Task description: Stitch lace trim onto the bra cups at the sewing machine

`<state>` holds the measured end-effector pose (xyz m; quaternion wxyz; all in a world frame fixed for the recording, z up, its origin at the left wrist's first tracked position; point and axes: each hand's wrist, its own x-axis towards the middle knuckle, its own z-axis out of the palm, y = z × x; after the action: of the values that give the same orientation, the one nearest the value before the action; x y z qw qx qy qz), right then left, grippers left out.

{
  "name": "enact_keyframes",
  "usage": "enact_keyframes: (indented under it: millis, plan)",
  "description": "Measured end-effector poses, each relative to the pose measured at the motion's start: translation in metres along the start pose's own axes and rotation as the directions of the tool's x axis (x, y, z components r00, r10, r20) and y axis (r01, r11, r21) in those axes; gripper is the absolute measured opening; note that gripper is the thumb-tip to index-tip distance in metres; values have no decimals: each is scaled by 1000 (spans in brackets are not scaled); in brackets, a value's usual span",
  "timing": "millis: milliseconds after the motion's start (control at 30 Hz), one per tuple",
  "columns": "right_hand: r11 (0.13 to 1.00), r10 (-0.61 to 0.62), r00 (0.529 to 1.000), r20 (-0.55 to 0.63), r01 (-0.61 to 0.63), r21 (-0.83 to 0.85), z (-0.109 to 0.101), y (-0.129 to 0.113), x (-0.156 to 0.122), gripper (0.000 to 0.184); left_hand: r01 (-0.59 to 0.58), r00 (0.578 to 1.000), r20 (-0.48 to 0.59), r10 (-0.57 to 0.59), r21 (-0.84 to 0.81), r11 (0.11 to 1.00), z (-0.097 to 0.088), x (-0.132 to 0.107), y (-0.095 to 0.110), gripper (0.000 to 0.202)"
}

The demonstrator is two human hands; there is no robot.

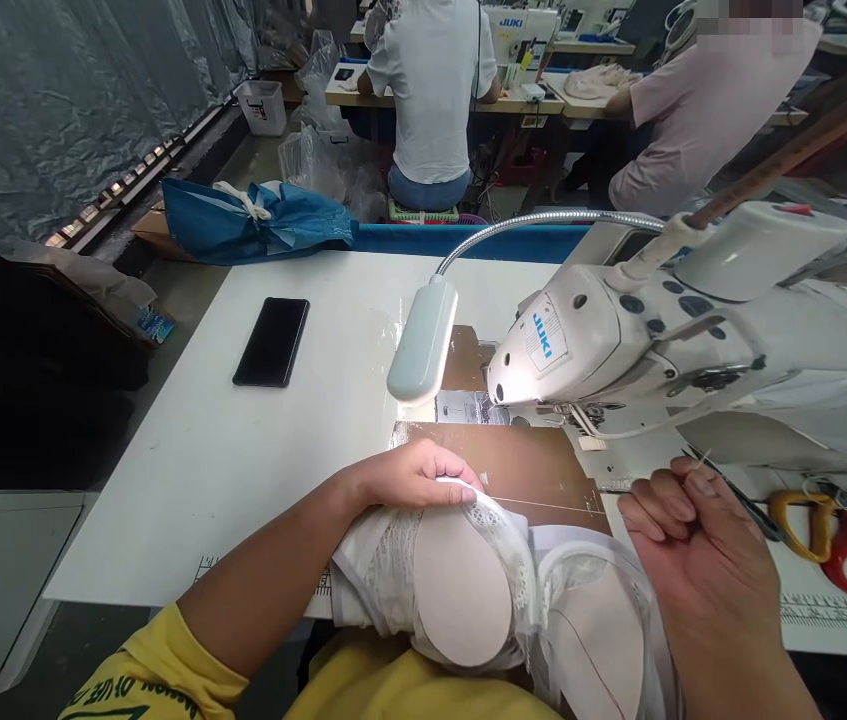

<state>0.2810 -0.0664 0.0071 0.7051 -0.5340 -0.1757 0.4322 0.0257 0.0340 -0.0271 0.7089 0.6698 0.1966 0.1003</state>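
My left hand [412, 475] is closed on the upper edge of a white lace bra [498, 580] with pale pink padded cups, which lies at the near edge of the white table [243, 450]. My right hand [693, 540] is raised to the right of it, fingers curled in a pinch around something thin, perhaps a thread or a small tool, that I cannot make out. Just ahead of both hands stands the white Juki sewing machine [618, 340], its needle area over a brown board [528, 465].
A gooseneck lamp [423, 340] hangs over the sewing area. A black phone [271, 341] lies on the table's left. Scissors with yellow and red handles [835, 535] rest at the right. A blue bag [258, 220] lies behind the table. Two people sit at machines farther back.
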Motion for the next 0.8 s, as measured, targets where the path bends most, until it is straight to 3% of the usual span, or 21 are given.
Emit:
enact_keyframes:
  millis: [567, 800]
  plan:
    - [993, -103, 988, -116, 109, 48, -9, -9, 7, 17, 100, 995, 35, -97, -82, 992, -1, 0, 2, 31]
    - [990, -136, 986, -98, 137, 11, -13, -4, 9, 17, 83, 996, 27, -84, 29, 996, 1, -1, 4, 31]
